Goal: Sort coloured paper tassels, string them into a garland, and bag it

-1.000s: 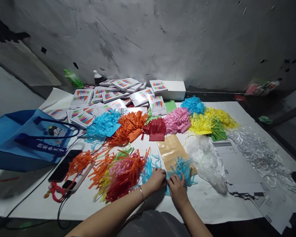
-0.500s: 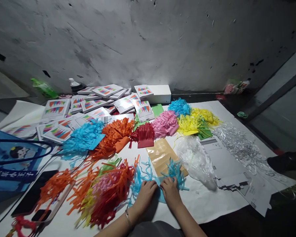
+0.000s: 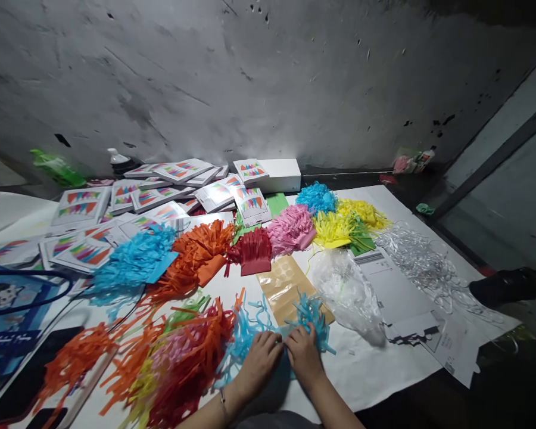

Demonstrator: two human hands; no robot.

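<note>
A blue fringed tissue-paper tassel (image 3: 249, 325) lies spread on the white-covered table, its cut strips fanning out to both sides. My left hand (image 3: 262, 357) is closed on its uncut middle band, fingers curled down. Close beside it, my right hand (image 3: 304, 353) pinches the same band, and the two hands' fingertips almost meet. Part of the band is hidden beneath my fingers. More blue strips (image 3: 311, 316) stick out beyond my right hand. Left of my hands lies a mixed heap of red, pink, yellow and orange tassels (image 3: 183, 357).
Bunches of blue (image 3: 136, 259), orange (image 3: 201, 250), dark red (image 3: 255, 259) and pink (image 3: 292, 229) tassels form a row behind. A brown envelope (image 3: 290, 286), crumpled clear plastic (image 3: 346, 292) and silvery string (image 3: 422, 259) lie rightward. Printed packets (image 3: 178, 171) are piled near the wall.
The view has shifted slightly, so most things appear farther left. My hands stay together on the blue tassel, with the fingers moved only a little.
</note>
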